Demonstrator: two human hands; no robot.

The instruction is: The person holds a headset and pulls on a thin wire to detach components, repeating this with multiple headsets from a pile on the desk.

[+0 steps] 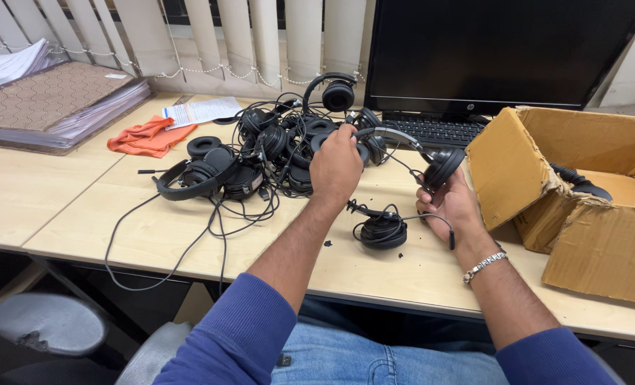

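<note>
Sitting at the pale wooden desk (pixel 68 214), the person holds a black wired headset (pixel 403 142) up over it: the right hand (pixel 454 207) cups one ear cup, the left hand (pixel 336 165) grips the headband's other end. Its coiled cable (pixel 383 229) lies just below. Beyond, a tangled pile of black headsets (pixel 274 150); right, a torn cardboard box (pixel 574 192).

An orange cloth (pixel 148 135), a torn cardboard box (pixel 602 235), a dark monitor (pixel 495 50).
</note>
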